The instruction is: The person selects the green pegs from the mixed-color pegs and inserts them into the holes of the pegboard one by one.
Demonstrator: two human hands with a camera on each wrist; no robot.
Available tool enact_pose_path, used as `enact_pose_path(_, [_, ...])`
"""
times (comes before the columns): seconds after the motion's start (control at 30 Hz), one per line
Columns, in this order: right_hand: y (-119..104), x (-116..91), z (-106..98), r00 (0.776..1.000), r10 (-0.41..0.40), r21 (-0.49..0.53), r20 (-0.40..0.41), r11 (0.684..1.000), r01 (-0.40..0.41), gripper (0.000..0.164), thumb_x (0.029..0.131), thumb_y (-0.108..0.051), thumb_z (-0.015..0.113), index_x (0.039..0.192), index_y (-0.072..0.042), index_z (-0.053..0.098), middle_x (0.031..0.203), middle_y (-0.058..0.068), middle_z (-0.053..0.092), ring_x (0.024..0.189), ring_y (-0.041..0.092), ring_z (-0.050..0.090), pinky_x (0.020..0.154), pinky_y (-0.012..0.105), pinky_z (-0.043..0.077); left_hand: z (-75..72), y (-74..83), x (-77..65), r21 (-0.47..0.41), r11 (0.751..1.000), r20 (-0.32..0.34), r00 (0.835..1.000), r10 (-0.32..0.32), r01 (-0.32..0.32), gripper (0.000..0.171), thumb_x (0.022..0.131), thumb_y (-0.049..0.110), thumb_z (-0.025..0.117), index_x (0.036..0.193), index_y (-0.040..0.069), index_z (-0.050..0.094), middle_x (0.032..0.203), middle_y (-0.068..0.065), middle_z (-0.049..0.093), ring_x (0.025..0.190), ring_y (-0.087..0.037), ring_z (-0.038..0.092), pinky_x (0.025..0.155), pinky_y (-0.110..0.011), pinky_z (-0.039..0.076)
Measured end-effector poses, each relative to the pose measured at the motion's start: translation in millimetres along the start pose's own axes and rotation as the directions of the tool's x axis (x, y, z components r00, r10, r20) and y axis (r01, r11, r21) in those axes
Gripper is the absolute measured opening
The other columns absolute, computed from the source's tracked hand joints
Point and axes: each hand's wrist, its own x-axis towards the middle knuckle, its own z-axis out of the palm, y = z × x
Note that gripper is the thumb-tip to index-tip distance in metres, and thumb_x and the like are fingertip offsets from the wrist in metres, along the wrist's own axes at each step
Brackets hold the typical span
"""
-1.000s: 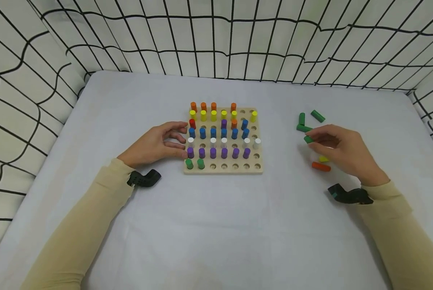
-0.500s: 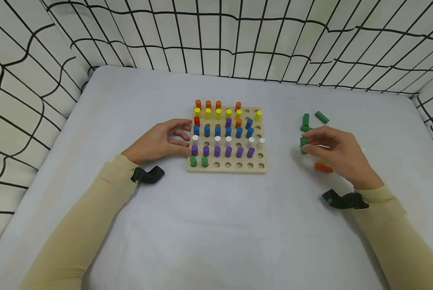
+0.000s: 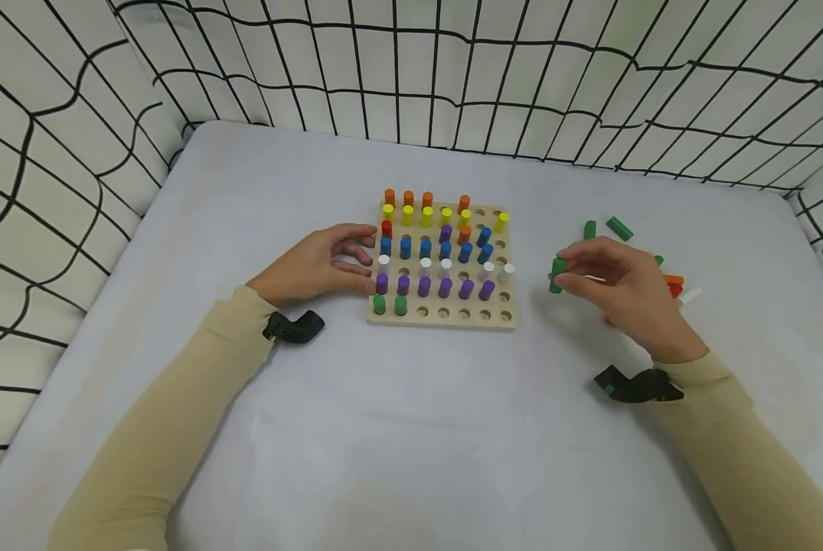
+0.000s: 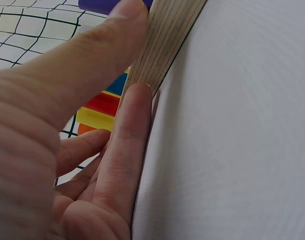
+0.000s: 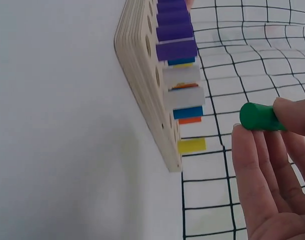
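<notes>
A wooden pegboard point(image 3: 445, 320) lies on the white tabletop, with rows of coloured pegs standing in it. Two green pegs point(image 3: 400, 305) stand at the left of its front row, and the holes to their right are bare. My left hand point(image 3: 315, 264) rests against the board's left edge. In the left wrist view its thumb and a fingertip touch the layered wooden side point(image 4: 165, 45). To the right of the board, my right hand point(image 3: 614, 287) pinches a green peg point(image 5: 260, 117) between thumb and fingers. That peg is upright in the head view, above the table and apart from the board.
Loose green pegs point(image 3: 619, 227) lie beyond my right hand. An orange peg point(image 3: 673, 280) and a white peg point(image 3: 690, 295) lie beside it, other pegs partly hidden by it. Black wire mesh point(image 3: 452, 92) borders the table at the back and sides.
My right hand has lifted the green peg away from the loose pile, turned it upright and moved left towards the board. The left hand stays at the board's edge. The head view has shifted slightly.
</notes>
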Motion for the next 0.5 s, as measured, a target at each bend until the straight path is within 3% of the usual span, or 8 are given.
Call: enact_pose_path(0.5, [-24, 3, 34, 0.994, -0.102, 0.113, 0.048, 0.989, 0.096, 0.027, 0.094, -0.007, 0.074, 0.121, -0.006, 0.067, 0.114, -0.006, 0.066, 0.101, 0.007, 0.071, 0.089, 0.015, 0.061, -0.7, 0.3, 0.5, 0.004, 1.0, -0.001, 1.0, 0.027, -0.027, 0.09, 0.084, 0.024, 0.087, 0.158, 0.016, 0.038, 0.147, -0.004, 0.054, 0.119, -0.022, 0.07, 0.111, -0.037, 0.055])
